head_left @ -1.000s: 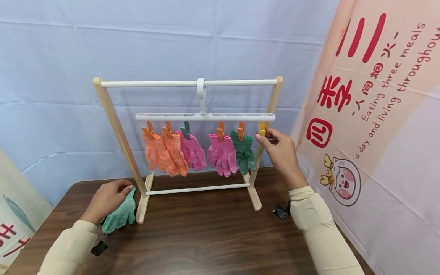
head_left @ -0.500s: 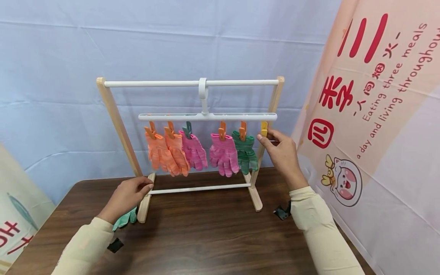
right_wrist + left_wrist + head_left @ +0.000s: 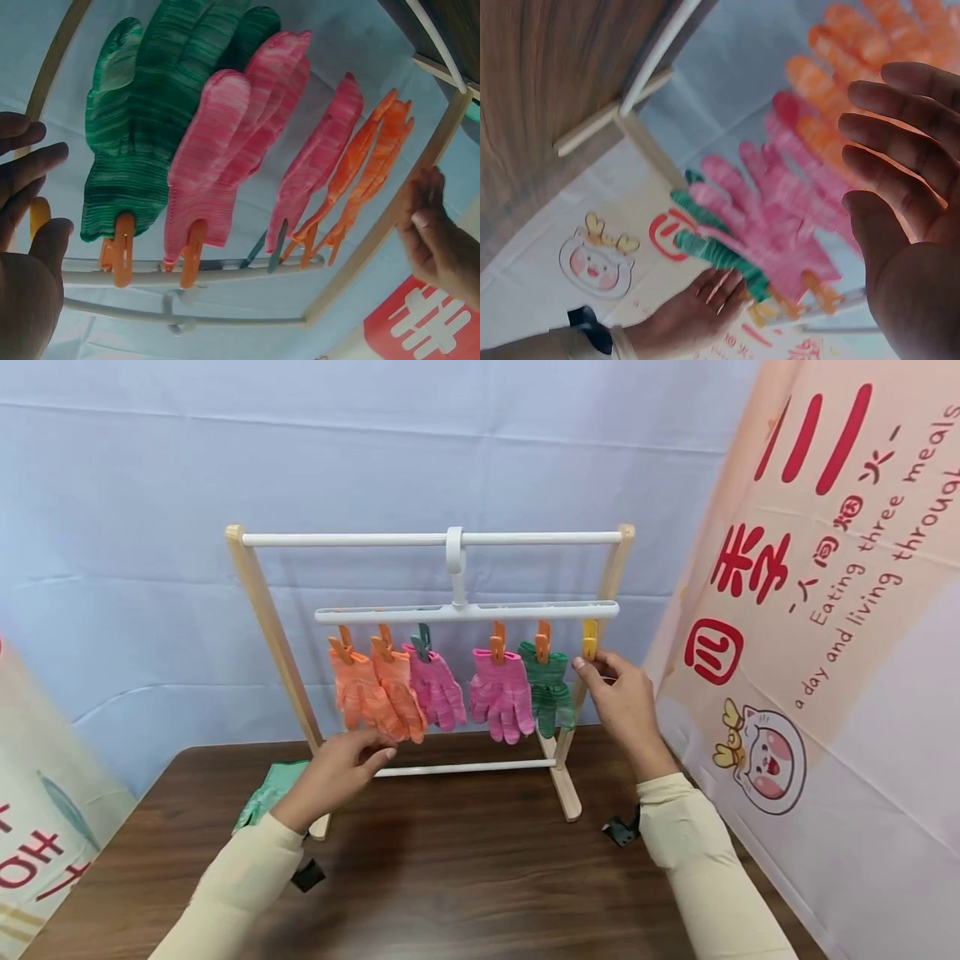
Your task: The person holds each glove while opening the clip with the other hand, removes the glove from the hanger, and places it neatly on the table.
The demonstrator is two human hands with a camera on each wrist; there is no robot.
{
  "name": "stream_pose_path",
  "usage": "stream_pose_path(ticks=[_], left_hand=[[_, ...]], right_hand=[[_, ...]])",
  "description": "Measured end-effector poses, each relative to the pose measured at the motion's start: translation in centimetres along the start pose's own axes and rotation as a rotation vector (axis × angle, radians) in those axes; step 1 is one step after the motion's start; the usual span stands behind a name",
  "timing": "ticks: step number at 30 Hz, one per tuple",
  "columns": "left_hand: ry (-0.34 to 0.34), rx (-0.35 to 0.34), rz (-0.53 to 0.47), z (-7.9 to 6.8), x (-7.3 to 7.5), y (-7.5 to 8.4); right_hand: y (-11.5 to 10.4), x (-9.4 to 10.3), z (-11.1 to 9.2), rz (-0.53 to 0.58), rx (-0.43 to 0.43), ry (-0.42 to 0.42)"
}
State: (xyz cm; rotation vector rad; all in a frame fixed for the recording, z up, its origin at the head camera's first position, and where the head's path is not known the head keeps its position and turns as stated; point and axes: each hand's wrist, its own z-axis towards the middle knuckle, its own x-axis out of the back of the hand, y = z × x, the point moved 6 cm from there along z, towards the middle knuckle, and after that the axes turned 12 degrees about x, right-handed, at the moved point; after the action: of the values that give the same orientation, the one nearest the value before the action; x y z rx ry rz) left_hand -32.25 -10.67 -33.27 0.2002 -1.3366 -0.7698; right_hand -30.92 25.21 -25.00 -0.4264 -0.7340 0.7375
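My left hand [image 3: 348,772] is held in front of the rack's left side, below the orange gloves [image 3: 375,697], with relaxed fingers and nothing in them. In the left wrist view its fingers overlap the orange gloves. My right hand [image 3: 622,697] is at the lower end of a yellow clothespin [image 3: 590,639], thumb and fingers loosely on either side of it. A green glove [image 3: 135,150] and a pink glove [image 3: 502,693] hang from orange clothespins [image 3: 124,247] nearby. Another pink glove [image 3: 437,689] hangs from a dark green clothespin [image 3: 422,643].
A white hanger [image 3: 465,612] hooks over the top bar of a wooden rack [image 3: 273,635] on the brown table [image 3: 465,877]. A mint-green glove [image 3: 262,793] lies left of the rack, partly behind the left forearm. A printed cloth [image 3: 847,568] hangs at the right.
My left hand has moved right, away from the mint-green glove, past the rack's left foot and under the orange gloves. My right hand stays by the yellow clothespin. The head view has shifted slightly left.
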Motion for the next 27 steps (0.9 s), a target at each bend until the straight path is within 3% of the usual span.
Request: stream_pose_path(ticks=[6,12,17,27], left_hand=[[0.023,-0.063,-0.04,0.9,-0.5,3.7],[0.024,-0.122,-0.1,1.7,-1.1,6.4],[0.044,-0.176,-0.141,2.1,-1.0,8.2],[0.062,-0.188,-0.175,3.1,-1.4,10.5]], right_hand=[[-0.1,-0.3,-0.2,0.0,0.01,-0.013],[0.3,-0.7,-0.6,-0.008,-0.039,-0.035],[0.3,-1.0,-0.7,-0.025,-0.064,-0.037],[-0.5,-1.6,-0.9,-0.059,-0.043,-0.051]])
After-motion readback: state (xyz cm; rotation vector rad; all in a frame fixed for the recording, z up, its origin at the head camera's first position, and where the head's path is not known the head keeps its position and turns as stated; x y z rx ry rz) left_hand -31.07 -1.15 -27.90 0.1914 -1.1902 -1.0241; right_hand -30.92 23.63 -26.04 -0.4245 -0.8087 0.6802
